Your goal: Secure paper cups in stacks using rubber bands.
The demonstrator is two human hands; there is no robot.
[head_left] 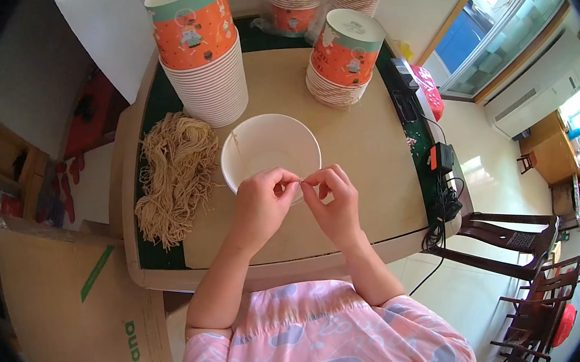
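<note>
A white paper tub [268, 138] stands open-side up on the table, with a thin beige strand lying against its inner left wall. My left hand [264, 201] and my right hand [334, 204] meet over its near rim, fingertips almost touching. Each hand pinches thumb against fingers. Whatever is between them is too small to make out. Left of the tub lies a loose heap of beige string [176, 174], one end trailing toward the tub.
Stacks of nested paper tubs, orange and green on the outside, stand upside down at back left [201, 57] and back right [344, 57]. Black cables and a power adapter [441, 157] line the table's right edge. A cardboard box [79, 313] is at left, a wooden chair [512, 243] at right.
</note>
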